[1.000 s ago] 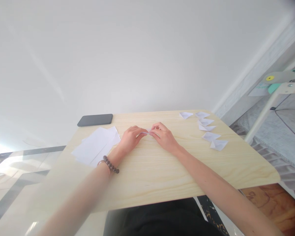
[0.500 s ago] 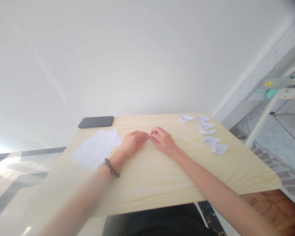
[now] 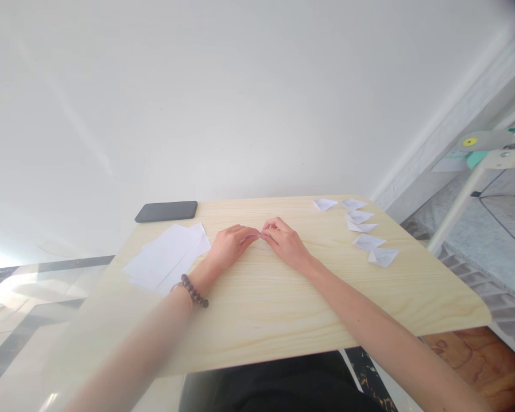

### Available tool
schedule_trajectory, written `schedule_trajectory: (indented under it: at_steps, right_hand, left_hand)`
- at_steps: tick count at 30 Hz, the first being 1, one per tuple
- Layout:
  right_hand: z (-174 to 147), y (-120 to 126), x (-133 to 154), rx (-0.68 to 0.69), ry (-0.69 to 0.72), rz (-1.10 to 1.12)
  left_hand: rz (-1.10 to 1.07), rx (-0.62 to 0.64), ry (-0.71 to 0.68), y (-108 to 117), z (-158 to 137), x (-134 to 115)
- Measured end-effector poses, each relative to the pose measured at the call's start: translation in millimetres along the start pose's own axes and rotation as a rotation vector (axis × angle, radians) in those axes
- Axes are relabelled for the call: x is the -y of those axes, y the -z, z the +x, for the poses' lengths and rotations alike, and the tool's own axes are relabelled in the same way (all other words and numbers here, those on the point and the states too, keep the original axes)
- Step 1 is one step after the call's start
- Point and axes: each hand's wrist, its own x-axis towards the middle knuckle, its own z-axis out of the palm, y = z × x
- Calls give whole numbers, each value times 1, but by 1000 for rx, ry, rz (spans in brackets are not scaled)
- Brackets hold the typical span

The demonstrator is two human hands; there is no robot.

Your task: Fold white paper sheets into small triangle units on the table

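Over the middle of the table, my left hand and my right hand meet with their fingertips pinched together. Between them is a small piece of folded paper, mostly covered by the fingers, so its full shape is hidden. A beaded bracelet circles my left wrist. Just left of that hand lie overlapping white paper sheets. To the right of my right hand, several folded paper boats sit in a loose column along the table's right side, with one paper boat a little apart at the back.
A dark phone lies at the table's back left corner. The wooden table backs against a white wall. Beyond its right edge stands a white metal frame.
Both hands stay together on the folded paper, with only slight finger movement. The view has shifted very slightly; the sheets, boats and phone lie as before.
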Motion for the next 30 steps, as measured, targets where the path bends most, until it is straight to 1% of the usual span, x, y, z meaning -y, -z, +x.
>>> schedule_trajectory:
  at_steps: [3,10,15,19,23,26,30]
  right_hand:
    - [1,1,-1,-32,-27,-1]
    - [1,3,0,-32,-73,-4]
    - [0,-1,-5,-105,-146,52]
    - [1,-3,-11,-90,-157,159]
    - [1,0,-11,-96,-145,191]
    - [2,2,-9,-111,-148,213]
    - [2,2,-6,-108,-220,266]
  left_hand:
    - [14,-18,-13,1,0,-1]
    - [81,52,63,3,1,-1]
    - [130,88,76,4,1,0]
    - [146,75,60,4,1,-1]
    - [151,69,111,3,2,-2]
    - [171,44,121,2,3,-1]
    - [177,-19,118,2,3,1]
